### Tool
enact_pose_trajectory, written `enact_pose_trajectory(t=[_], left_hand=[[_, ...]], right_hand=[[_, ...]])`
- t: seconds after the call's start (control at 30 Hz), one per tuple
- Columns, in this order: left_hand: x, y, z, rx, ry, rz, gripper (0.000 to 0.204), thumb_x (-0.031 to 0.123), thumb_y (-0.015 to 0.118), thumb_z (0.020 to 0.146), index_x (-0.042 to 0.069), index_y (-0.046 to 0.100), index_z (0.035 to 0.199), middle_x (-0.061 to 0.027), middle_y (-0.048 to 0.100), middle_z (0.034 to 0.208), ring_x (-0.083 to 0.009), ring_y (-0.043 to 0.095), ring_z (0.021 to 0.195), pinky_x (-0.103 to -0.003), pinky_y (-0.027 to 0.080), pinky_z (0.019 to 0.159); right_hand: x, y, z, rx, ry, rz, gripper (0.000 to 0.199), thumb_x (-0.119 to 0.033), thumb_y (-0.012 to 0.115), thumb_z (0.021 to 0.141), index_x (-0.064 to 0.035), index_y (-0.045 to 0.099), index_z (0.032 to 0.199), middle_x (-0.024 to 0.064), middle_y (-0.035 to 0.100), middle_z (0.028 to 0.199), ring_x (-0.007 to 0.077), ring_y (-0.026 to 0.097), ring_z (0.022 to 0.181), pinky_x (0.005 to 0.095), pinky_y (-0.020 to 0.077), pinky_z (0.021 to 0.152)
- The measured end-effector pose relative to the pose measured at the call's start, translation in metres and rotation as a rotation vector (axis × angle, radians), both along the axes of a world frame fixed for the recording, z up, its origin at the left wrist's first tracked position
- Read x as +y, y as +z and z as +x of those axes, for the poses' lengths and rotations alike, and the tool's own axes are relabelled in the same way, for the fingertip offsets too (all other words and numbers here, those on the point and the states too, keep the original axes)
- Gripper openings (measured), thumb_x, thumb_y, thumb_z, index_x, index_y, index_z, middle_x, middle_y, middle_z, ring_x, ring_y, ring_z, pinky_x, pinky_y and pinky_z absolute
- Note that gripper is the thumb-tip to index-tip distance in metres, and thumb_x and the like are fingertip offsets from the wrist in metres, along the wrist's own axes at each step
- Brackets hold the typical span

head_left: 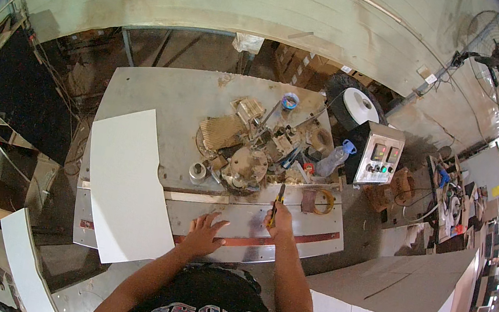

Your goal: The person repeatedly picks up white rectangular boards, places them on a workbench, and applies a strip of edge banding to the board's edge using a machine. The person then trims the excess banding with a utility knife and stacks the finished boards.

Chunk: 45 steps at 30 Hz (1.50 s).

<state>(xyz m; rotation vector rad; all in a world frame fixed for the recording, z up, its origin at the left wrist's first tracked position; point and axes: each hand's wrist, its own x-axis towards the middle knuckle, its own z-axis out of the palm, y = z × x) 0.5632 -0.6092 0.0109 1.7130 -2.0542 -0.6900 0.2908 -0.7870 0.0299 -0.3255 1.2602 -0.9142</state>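
Note:
My right hand (279,219) is closed around a yellow and black utility knife (279,201), its tip pointing away from me toward the machine. My left hand (203,235) holds nothing, its fingers spread at the near edge of the metal worktable (143,87). A reddish-brown strip (255,242) runs along that edge, passing by both hands. Left of my left hand lies a large white panel (128,182) with a shaped right edge. Beyond the hands stands a dusty machine (248,165) with a motor and round metal parts.
A metal cup (197,172), a tape roll (324,202), a plastic bottle (335,160) and a blue tin (290,101) sit around the machine. To the right are a control box (380,156) and a large cardboard-topped stack (400,278). Another white panel (28,258) leans at lower left.

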Motion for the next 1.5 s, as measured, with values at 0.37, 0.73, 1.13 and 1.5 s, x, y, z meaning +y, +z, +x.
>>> enact_pose_trajectory(t=[0.37,0.73,1.13,1.5], left_hand=[[0.000,0.007,0.004,0.020,0.005,-0.011,0.073,0.050,0.078,0.101,0.028,0.052,0.166,-0.0103,0.038,0.173,-0.0441,0.037,0.157,-0.070,0.035,0.122],[-0.026,-0.015,0.010,0.748,0.292,0.205,0.044,0.042,0.078,0.106,0.010,0.079,0.136,-0.0170,0.076,0.135,-0.0403,0.071,0.124,-0.051,0.056,0.108],[-0.023,0.030,0.020,0.806,0.538,0.347,0.046,0.044,0.076,0.108,0.000,0.085,0.115,-0.0050,0.075,0.085,-0.0130,0.064,0.084,-0.038,0.056,0.075],[-0.027,0.026,0.028,0.597,0.769,0.411,0.047,0.049,0.081,0.100,0.004,0.089,0.112,-0.0143,0.085,0.093,-0.0168,0.076,0.082,-0.039,0.061,0.076]], right_hand=[[0.067,-0.002,0.021,0.107,-0.001,-0.027,0.029,-0.038,0.060,0.115,-0.0095,0.066,0.115,0.0033,0.058,0.074,0.0169,0.055,0.055,0.0331,0.0492,0.048],[0.130,0.041,0.054,1.102,0.748,-0.865,0.057,-0.034,0.076,0.105,-0.0087,0.063,0.154,0.0229,0.073,0.124,0.0479,0.072,0.115,0.0560,0.0581,0.096],[0.136,0.063,0.062,1.229,0.865,-1.087,0.058,-0.040,0.080,0.099,-0.0170,0.067,0.151,0.0153,0.069,0.106,0.0413,0.070,0.097,0.0554,0.0569,0.085],[0.146,0.059,0.062,1.266,0.915,-1.113,0.057,-0.047,0.075,0.102,-0.0186,0.069,0.151,0.0155,0.068,0.102,0.0404,0.070,0.094,0.0555,0.0560,0.085]])
